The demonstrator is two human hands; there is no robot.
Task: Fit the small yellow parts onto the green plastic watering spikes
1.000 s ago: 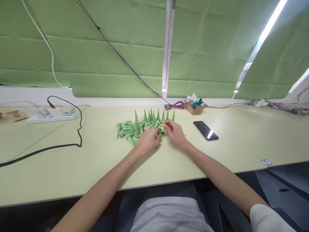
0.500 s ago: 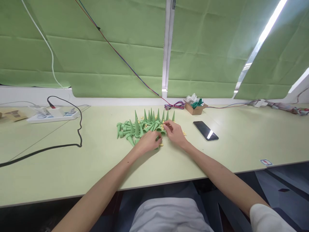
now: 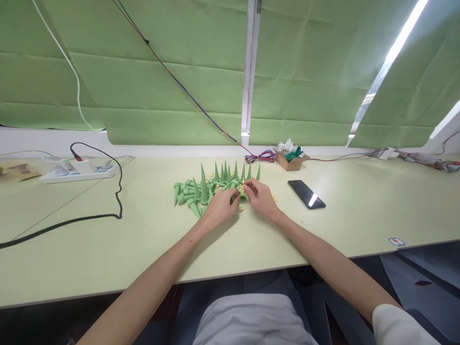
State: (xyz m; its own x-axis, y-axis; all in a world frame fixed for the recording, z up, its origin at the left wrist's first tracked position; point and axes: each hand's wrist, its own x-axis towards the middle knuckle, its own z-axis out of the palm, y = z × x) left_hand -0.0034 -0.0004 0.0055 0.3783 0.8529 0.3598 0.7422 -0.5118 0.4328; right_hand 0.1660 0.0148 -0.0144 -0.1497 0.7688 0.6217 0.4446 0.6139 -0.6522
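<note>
Green plastic cone-shaped spikes (image 3: pixel 204 191) with wide collars are piled at the middle of the table, several standing point up and others lying on their sides. My left hand (image 3: pixel 223 205) is at the near side of the pile, its fingers curled round a green spike that the hand mostly hides. Just right of it, my right hand (image 3: pixel 261 197) has thumb and forefinger pinched by the small yellow pieces (image 3: pixel 242 188); a tiny yellow piece seems to be at the fingertips. An open-ended green spike (image 3: pixel 243 197) lies between the two hands.
A black phone (image 3: pixel 306 194) lies to the right on the table. Behind it stands a small cardboard box (image 3: pixel 289 164) with plastic and green material, beside coiled wires (image 3: pixel 264 156). At left are a white power strip (image 3: pixel 79 172) and a black cable (image 3: pixel 120 191).
My left hand has turned and shifted slightly up and forward, and the green piece that showed between its fingers is now mostly covered. My right hand stays almost in place.
</note>
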